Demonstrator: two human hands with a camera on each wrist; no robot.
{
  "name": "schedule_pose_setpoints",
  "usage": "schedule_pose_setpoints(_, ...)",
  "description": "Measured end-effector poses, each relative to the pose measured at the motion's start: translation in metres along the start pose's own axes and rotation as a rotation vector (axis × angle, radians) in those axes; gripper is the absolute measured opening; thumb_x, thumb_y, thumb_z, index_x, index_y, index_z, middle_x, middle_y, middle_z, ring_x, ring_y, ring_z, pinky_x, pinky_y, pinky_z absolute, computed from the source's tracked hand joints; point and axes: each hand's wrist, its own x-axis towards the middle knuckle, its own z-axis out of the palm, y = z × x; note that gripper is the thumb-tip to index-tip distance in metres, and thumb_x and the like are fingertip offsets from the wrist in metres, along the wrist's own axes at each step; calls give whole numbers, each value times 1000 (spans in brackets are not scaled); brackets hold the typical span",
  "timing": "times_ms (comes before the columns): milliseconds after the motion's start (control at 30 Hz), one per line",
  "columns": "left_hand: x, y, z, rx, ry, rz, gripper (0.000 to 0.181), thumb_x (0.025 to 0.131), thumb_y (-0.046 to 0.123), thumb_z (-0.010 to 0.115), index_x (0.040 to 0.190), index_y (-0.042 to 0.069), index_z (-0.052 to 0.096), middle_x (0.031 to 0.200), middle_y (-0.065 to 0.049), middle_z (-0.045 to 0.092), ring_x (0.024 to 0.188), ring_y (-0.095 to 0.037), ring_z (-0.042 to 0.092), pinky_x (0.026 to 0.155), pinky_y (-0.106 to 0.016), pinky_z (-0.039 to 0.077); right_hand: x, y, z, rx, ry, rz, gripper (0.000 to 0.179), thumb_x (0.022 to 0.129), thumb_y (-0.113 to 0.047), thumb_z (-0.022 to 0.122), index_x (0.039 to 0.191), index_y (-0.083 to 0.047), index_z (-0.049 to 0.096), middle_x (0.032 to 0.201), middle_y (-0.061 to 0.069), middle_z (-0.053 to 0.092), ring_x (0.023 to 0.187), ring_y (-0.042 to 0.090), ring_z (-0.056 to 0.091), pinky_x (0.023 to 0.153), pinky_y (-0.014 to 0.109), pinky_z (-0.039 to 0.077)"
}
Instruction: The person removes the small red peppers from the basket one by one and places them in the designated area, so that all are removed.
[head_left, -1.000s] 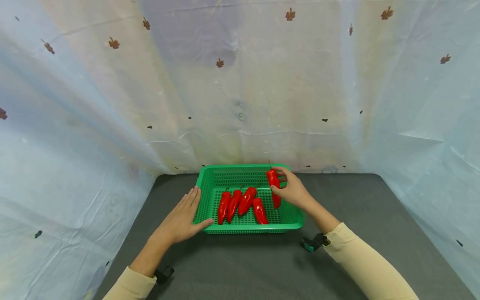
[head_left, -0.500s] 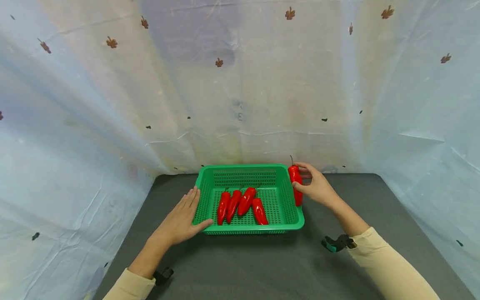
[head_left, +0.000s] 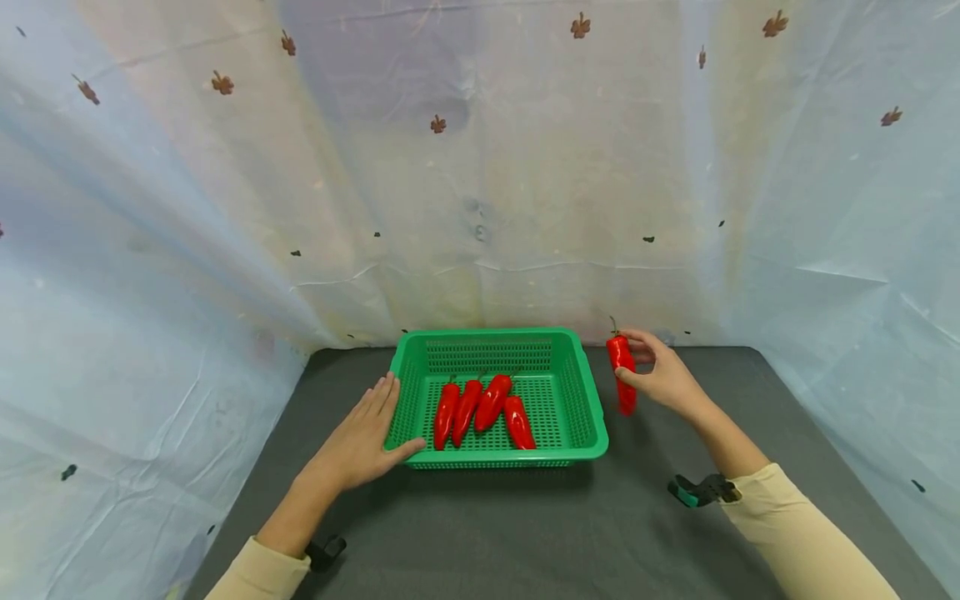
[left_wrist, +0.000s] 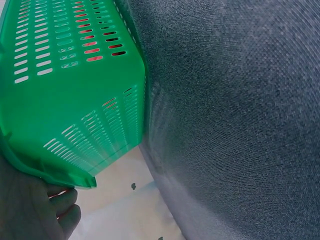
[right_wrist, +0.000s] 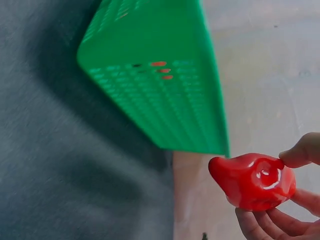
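My right hand [head_left: 663,379] pinches a red chili pepper [head_left: 622,375] between thumb and fingers, to the right of a green plastic basket [head_left: 495,457]. The pepper hangs stem up, apart from the basket wall; in the right wrist view the same chili pepper [right_wrist: 255,182] shows its glossy tip end toward the camera. Several more red peppers [head_left: 467,412] lie side by side in the basket, left of its middle. My left hand [head_left: 356,442] rests on the basket's left rim with fingers straight; the left wrist view has that hand [left_wrist: 40,210] at the rim of the basket [left_wrist: 60,100].
The basket stands on a dark grey table [head_left: 510,533] near its back edge. Behind and at both sides hangs a pale plastic sheet [head_left: 555,183] with small brown leaf prints. Dark straps sit at both wrists.
My right hand has carried the pepper from inside the basket, rightward over its right rim, to beside it. The left hand has stayed on the left rim.
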Motion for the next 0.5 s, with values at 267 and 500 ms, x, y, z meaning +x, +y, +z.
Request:
schedule_pose_setpoints(267, 0, 0, -1, 0, -4, -4, 115, 100, 77, 53, 171, -3, 10, 179, -19, 6, 166, -37, 9, 134, -56, 15, -3, 24, 4, -36, -21, 24, 67, 101, -10, 73, 160, 3, 42, 146, 36, 55, 128, 52, 59, 94, 65, 59)
schedule_pose_setpoints(500, -1, 1, 1, -13, 0, -1, 115, 100, 76, 55, 171, -3, 10, 180, -19, 5, 166, -37, 9, 134, -56, 15, -5, 44, 11, -59, -34, 52, 68, 99, -8, 73, 158, 5, 42, 144, 38, 54, 128, 55, 58, 90, 63, 61)
